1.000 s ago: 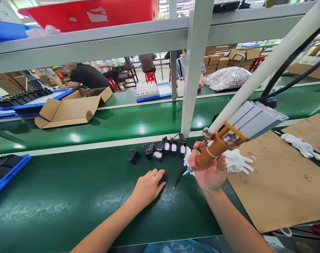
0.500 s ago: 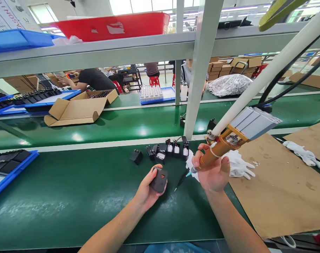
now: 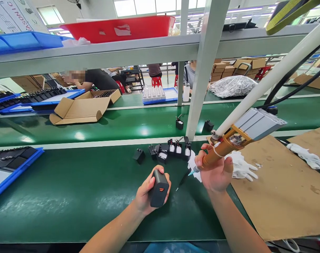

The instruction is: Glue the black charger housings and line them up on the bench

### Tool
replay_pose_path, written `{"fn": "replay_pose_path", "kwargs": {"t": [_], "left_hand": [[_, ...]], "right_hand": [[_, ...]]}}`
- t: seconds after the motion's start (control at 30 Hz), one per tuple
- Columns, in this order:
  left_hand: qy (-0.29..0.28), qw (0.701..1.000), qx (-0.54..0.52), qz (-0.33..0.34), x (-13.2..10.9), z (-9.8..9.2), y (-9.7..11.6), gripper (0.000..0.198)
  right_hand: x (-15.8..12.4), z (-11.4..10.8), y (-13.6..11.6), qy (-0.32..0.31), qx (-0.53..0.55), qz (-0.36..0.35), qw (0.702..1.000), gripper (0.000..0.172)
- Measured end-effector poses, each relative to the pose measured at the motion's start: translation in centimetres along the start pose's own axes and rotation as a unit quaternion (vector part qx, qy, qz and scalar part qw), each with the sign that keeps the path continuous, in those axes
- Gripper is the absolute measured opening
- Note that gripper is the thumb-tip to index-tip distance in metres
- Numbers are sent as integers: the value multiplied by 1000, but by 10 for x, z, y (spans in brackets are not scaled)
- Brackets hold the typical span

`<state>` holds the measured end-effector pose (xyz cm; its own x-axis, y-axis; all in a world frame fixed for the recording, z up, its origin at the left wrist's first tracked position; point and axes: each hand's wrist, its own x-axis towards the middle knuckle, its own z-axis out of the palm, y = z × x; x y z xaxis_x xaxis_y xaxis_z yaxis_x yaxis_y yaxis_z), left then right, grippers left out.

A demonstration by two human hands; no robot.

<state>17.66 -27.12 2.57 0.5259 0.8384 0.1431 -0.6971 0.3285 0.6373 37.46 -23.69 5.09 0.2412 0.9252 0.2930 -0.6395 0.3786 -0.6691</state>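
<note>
My left hand (image 3: 145,191) is closed around a dark grey charger block (image 3: 159,188) with an orange port, held upright above the green belt (image 3: 70,189). My right hand (image 3: 215,168) grips the brass-coloured barrel of a dispensing tool (image 3: 223,147) whose blue tip (image 3: 194,172) points down and left. The tool hangs from a white tube (image 3: 270,77) with black cables. Several black charger parts (image 3: 170,149) lie in a row on the belt just beyond both hands. A thin black pick (image 3: 183,178) lies between my hands.
White gloves (image 3: 241,165) lie on brown cardboard (image 3: 281,189) to the right. A blue tray (image 3: 10,168) sits at far left. A grey shelf post (image 3: 202,70) stands ahead. An open carton (image 3: 81,107) and other people are across the far belt.
My left hand picked the charger block off the belt and lifted it, turning it upright with the orange port facing me. My right hand stayed in place holding the tool.
</note>
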Motion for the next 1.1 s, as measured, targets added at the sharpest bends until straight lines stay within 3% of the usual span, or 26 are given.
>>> {"fn": "replay_pose_path", "kwargs": {"t": [0.13, 0.2, 0.23, 0.27, 0.33, 0.4, 0.47, 0.57, 0.7, 0.83, 1.1], "left_hand": [[6, 996, 87, 17, -5, -7, 1, 31], [54, 968, 243, 27, -9, -14, 4, 35], [89, 929, 357, 38, -12, -20, 7, 35], [124, 866, 481, 55, -13, -26, 11, 34], [176, 696, 690, 96, -13, -43, 22, 28], [197, 543, 806, 128, -8, -63, 34, 24], [202, 461, 854, 133, 0, -81, 45, 21], [201, 427, 871, 136, 13, -101, 54, 16], [204, 386, 890, 128, 22, -112, 52, 13], [202, 387, 896, 76, 25, -120, 57, 15], [308, 346, 885, 40, 1, -143, 87, 23]], "right_hand": [[-1, 0, 0, -3, 3, 0, 1000, 38], [-1, -1, 1, -2, 5, -1, 1000, 38], [-1, -2, 1, -1, 6, -1, 1000, 38], [-1, -2, 1, 0, 7, 0, 1000, 38], [0, -3, 2, 0, 10, 4, 1000, 39], [0, -3, 2, -2, 12, 8, 1000, 39], [-1, -2, 2, 0, 11, 6, 1000, 39], [-1, -1, 2, 2, 0, 1, 1000, 39], [-1, 0, 3, 2, -10, -5, 1000, 38], [-1, -1, 3, -3, -2, -11, 1000, 37], [-1, -2, 3, -1, -1, -10, 1000, 38]]}}
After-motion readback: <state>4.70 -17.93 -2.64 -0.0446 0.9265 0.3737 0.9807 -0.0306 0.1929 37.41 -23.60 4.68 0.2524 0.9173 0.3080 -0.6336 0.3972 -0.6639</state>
